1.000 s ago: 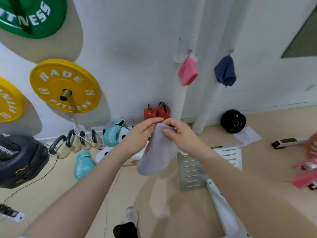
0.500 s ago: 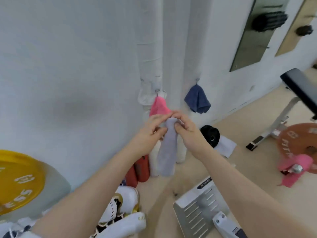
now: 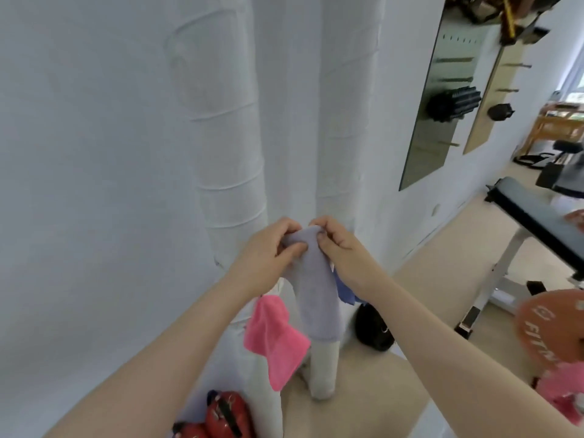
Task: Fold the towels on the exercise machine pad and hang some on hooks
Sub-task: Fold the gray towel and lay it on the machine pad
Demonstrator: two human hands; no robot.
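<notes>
My left hand and right hand are both up in front of me, w/ fingers and thumbs curled onto the top of the grey towel. Each pinches a bit of the bunched upper edge, hands nearly touching. The rest of the towel hangs straight down between my forearms, loosely folded lengthwise.

Just behind and below it, the pink towel hangs against the left pipe, lower than my left wrist. The blue towel peeks out under my right wrist, mostly hidden by the grey one; probably hanging off the right pipe, can't see its hook. Both pipes are wrapped in white, running floor to top of view along the wall.

Low down by the left pipe: red kettlebells. Behind the towels on the floor, a black plate.

Off to the right, approx mid-room: bench w/ dark pad, an orange plate at the frame edge. Farther back, a mirror on the wall.
</notes>
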